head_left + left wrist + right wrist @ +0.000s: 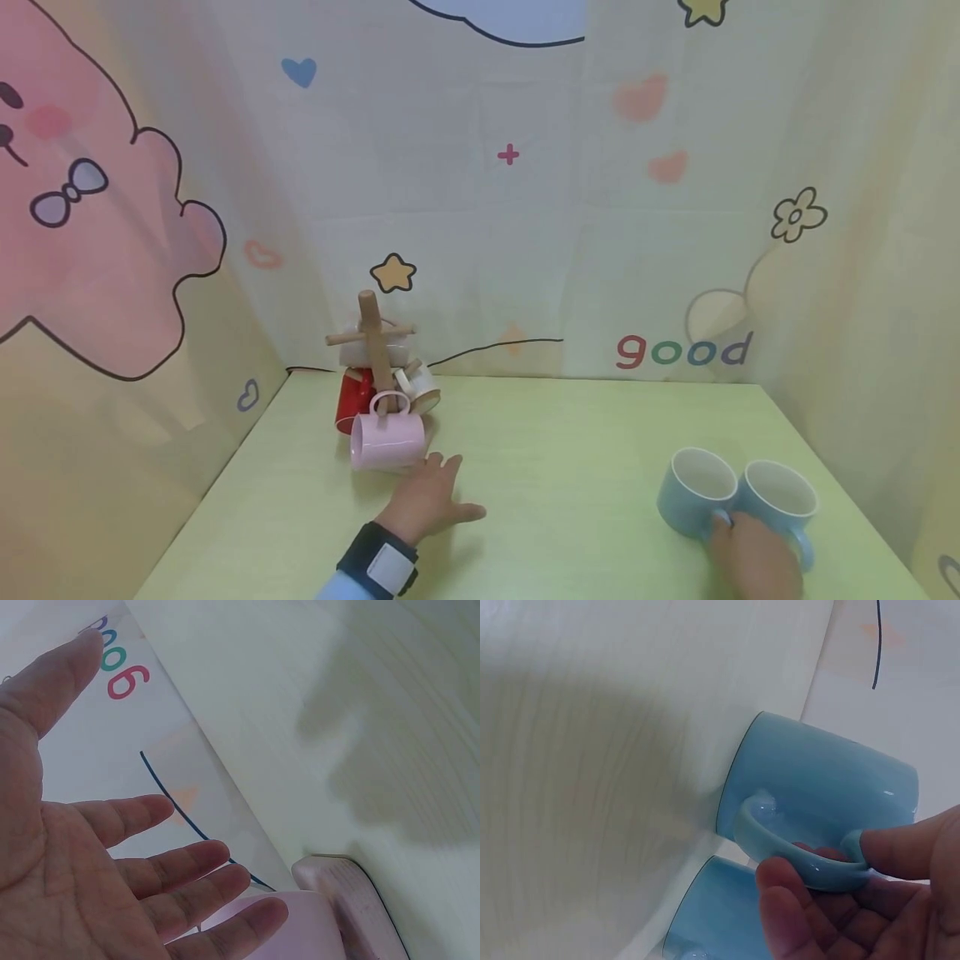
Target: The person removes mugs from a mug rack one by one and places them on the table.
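Two light blue mugs stand upright side by side at the right of the table. My right hand (756, 557) grips the handle of the left blue mug (697, 492), thumb on top and fingers curled through the loop in the right wrist view. Beside it is the other blue mug (780, 490), its handle turned to the front right. My left hand (426, 500) is held over the table with fingers spread and holds nothing. Its fingertips are close to a pink mug (388, 440), which hangs by its handle at the front of a wooden mug tree (372, 333).
Also on the mug tree are a red mug (351, 402), a small white mug (422, 390) and another white mug (354, 354) behind the upper pegs. A printed cloth wall (465, 200) rises along the table's back edge. The pale green table (555, 475) spans between both hands.
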Available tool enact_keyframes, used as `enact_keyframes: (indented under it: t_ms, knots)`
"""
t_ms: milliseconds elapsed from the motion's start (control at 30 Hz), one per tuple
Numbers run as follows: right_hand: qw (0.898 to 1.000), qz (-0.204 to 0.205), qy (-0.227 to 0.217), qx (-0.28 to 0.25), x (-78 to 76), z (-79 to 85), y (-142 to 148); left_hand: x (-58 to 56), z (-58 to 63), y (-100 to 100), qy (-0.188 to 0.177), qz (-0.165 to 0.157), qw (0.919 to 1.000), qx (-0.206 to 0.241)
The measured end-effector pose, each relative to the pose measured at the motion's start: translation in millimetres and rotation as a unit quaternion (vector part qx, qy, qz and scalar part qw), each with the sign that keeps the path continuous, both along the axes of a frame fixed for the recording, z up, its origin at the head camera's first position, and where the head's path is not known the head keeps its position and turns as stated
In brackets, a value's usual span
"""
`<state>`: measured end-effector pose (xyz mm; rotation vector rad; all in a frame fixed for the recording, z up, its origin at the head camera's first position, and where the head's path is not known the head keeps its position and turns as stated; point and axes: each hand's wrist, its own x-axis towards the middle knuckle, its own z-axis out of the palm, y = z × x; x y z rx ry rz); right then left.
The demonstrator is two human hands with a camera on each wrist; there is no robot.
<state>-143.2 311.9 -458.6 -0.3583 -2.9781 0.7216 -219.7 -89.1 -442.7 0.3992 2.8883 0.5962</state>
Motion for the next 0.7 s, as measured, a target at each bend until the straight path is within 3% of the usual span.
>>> enact_keyframes:
  t_ms: [467, 700]
  knots:
    - [0.999, -0.029, -0.015, -0.010, 1.8, 1.5, -0.7, -1.2, 0.7, -2.4, -0.004, 0.004, 0.9999, 0.008]
    - [0.998, -0.053, 0.021, 0.007, 0.9, 5.9, -3.5, -5.5, -3.4, -2.8, 0.006, 0.006, 0.9999, 0.012]
